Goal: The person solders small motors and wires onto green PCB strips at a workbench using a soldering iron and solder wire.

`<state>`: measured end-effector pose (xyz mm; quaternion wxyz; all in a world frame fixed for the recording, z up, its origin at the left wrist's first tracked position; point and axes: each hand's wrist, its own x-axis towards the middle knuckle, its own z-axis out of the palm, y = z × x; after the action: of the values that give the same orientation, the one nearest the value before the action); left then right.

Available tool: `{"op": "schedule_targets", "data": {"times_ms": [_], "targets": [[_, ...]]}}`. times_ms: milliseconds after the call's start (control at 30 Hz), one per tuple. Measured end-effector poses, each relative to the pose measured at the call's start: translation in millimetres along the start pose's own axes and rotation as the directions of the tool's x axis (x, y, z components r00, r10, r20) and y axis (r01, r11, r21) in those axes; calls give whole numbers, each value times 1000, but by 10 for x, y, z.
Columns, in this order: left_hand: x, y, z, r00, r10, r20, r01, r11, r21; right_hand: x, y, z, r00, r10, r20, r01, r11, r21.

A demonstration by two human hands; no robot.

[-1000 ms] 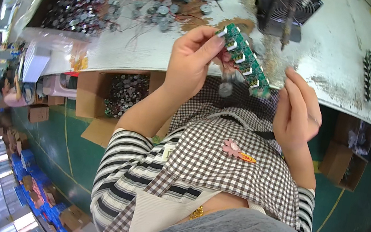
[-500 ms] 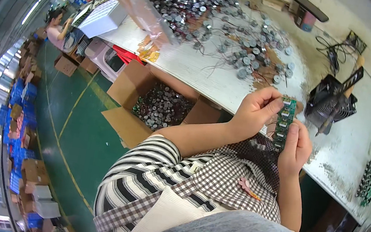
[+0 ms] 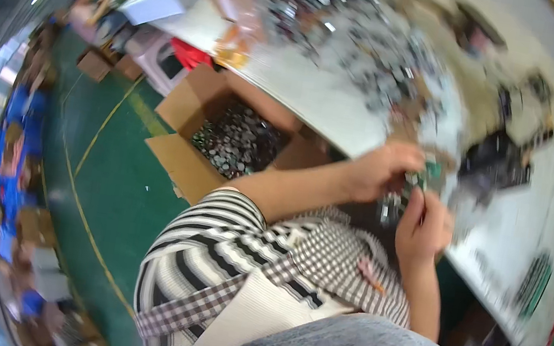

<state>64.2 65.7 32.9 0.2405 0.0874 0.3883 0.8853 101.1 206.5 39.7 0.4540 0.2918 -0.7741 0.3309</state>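
Motion blurs the view. My left hand is closed on a small green circuit board at the edge of the worktable. Below it, my right hand pinches the lower part of the same board, thumb on top. Shiny silvery parts show between my hands, too smeared to name. Past my hands, a loose spread of small round metal parts with thin wires covers the table.
An open cardboard box full of similar round parts stands left, below the table. A black soldering-iron stand is right of my hands; a row of green boards lies farther right. Another person sits far left.
The view has shifted and blurred. My hands have come closer together, and the board, held upright and long before, now shows only as a short, tilted piece.
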Motion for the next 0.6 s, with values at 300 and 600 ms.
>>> {"op": "schedule_targets", "data": {"times_ms": [300,600], "targets": [[11,-261,-194,992,-20,-122,22,1000,9,-269,218,153,996,-10,-94,24,989,148],[-71,-451,-125,947,281,-155,-255,952,169,-202,115,208,835,550,12,-530,799,283]]}}
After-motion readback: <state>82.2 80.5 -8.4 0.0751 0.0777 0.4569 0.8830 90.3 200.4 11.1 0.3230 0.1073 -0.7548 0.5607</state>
